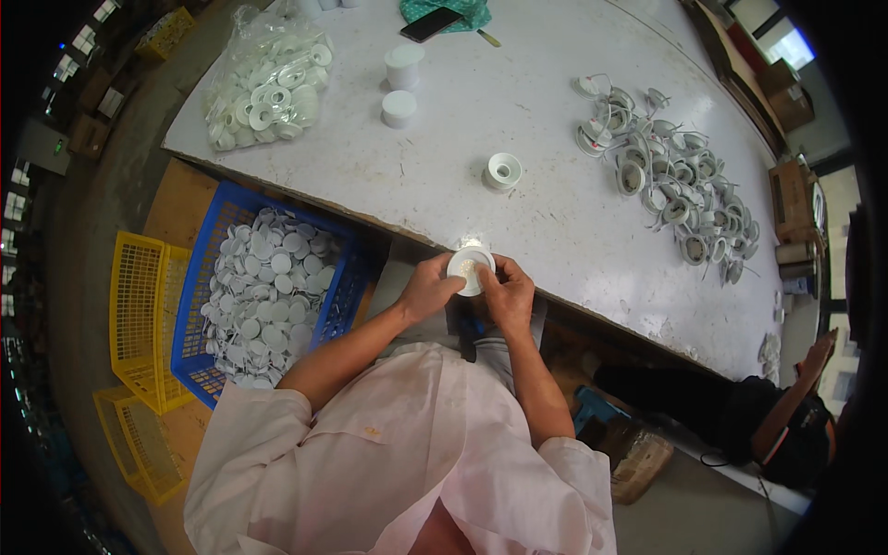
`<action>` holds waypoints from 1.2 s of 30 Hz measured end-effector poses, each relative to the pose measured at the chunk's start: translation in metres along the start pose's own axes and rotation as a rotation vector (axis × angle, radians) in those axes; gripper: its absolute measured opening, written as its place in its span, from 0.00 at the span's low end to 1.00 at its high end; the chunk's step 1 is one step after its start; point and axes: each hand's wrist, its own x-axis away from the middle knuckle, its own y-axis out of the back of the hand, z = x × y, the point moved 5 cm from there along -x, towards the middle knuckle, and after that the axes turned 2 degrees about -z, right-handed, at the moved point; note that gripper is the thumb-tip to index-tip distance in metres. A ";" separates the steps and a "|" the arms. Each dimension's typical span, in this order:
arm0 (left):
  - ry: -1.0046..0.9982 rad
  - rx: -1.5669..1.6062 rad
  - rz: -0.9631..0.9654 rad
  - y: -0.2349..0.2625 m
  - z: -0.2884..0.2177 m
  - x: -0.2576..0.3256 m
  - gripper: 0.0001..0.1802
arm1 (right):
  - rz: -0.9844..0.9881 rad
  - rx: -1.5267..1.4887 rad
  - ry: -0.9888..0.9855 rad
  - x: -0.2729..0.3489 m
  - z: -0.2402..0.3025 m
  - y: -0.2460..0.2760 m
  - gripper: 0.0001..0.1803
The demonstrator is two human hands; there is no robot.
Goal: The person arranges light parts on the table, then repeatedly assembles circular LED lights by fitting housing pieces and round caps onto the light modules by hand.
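Observation:
At the table's near edge, both hands hold a round white LED lamp [469,269], with small yellowish dots on its inner face. My left hand [431,288] grips its left side with the thumb at the rim. From the other side my right hand [509,294] closes on it, the thumb pressing over the face. Just beyond stands a white ring-shaped part [503,171] with a hole in its top. Farther back are two white round stacks or cylinders [399,108]. On the right lies a heap of white lamp rings with wires [680,180].
A clear bag of white rings [268,97] sits on the white table [444,120] at the back left, a phone [431,24] at the back. A blue crate [192,305] of white discs stands at my left beside yellow crates [139,314]. Another person [786,421] is at the right.

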 end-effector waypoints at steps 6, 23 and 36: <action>0.066 0.198 0.102 -0.001 0.011 -0.005 0.20 | 0.028 -0.046 -0.038 -0.009 -0.006 0.004 0.19; 0.154 0.214 0.293 -0.012 0.011 -0.014 0.14 | 0.127 0.396 0.732 0.020 0.056 0.025 0.43; 0.112 -0.069 0.383 -0.041 -0.013 -0.026 0.18 | -0.094 -0.093 0.112 -0.010 0.009 0.055 0.18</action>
